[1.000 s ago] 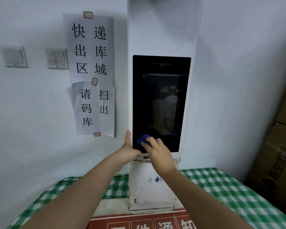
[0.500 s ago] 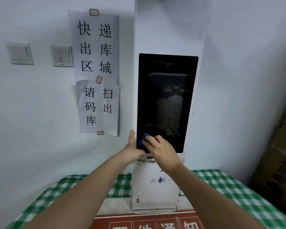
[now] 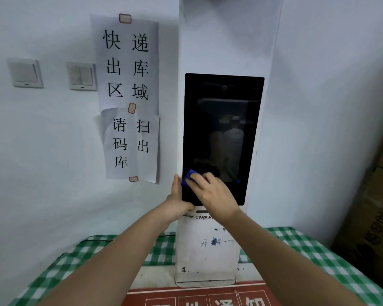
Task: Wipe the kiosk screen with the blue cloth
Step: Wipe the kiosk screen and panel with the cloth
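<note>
Kiosk screen (image 3: 222,133), dark and upright in its white kiosk body (image 3: 208,257), stands on the green-checked bench (image 3: 296,246) against the wall. At its lower left corner the right hand (image 3: 212,193), arm reaching up from below, presses the blue cloth (image 3: 188,177) flat under bent fingers. Left hand (image 3: 177,202) braces the kiosk's left edge, fingers straight and pointing upward. Paper signs (image 3: 128,96) hang just left.

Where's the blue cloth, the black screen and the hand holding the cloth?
blue cloth (image 3: 188,176): head view, on its exposed corner.
screen (image 3: 221,102): head view, on its dark upper glass.
right hand (image 3: 215,193): head view, on its back.
</note>
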Tool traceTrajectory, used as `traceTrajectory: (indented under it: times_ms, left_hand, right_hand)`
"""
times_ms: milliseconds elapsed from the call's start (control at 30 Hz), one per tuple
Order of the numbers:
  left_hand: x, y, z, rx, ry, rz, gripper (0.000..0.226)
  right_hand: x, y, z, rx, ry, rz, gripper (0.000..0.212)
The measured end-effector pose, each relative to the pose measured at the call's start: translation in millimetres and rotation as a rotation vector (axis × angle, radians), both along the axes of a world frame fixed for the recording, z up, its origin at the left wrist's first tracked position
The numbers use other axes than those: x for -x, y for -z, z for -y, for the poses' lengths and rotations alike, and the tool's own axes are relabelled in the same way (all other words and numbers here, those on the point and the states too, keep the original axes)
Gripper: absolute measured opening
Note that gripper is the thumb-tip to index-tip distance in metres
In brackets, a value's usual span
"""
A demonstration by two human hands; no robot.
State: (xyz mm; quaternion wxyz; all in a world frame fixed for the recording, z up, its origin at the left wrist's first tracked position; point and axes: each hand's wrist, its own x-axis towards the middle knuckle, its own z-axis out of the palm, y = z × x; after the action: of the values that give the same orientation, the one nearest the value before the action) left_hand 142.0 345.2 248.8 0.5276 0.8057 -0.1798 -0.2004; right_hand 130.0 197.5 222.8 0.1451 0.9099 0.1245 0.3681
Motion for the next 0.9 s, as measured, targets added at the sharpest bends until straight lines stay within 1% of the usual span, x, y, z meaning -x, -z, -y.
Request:
traceTrajectory:
  times_ms: [100,167,233,333,433,600,667,733,767,833,900]
  left_hand:
    - [1,-2,1,0.027,-0.004,-0.03,0.097]
    - [1,-2,0,0.024,-0.003,-0.048,0.097]
    - [3,-2,0,0.033,0.001,-0.041,0.096]
    - [4,-2,-1,0.078,-0.009,-0.039,0.095]
    - [3,0,-1,0.077,-0.031,-0.036,0.095]
    - [2,6,-2,0.055,-0.063,-0.062,0.094]
    - [2,6,-2,0.047,-0.066,-0.072,0.085]
    - [2,6,-2,0.018,-0.055,-0.063,0.056]
    - [1,6,-2,-0.004,-0.048,-0.06,0.047]
    - [1,7,-3,-0.037,-0.037,-0.067,0.038]
    - [2,5,-4,-0.05,-0.036,-0.05,0.036]
  right_hand:
    - [-5,-15,-3,-0.146,0.053,0.108,0.069]
    - [-5,-11,-9,-0.202,0.066,0.106,0.074]
    - [-3,3,-13,-0.19,0.051,0.049,0.081]
    - [1,21,-12,-0.054,-0.002,-0.063,0.078]
    - [-1,11,-10,0.018,0.017,-0.067,0.078]
    - [-6,-12,-15,-0.153,0.088,0.034,0.093]
    - [-6,-3,-17,-0.152,0.077,0.012,0.092]
    - [-4,12,-17,-0.089,0.048,-0.053,0.085]
    - [-3,18,-17,-0.033,0.03,-0.089,0.082]
    - [-3,19,-14,0.075,0.013,-0.116,0.078]
    - [-4,9,-13,0.12,0.037,-0.082,0.077]
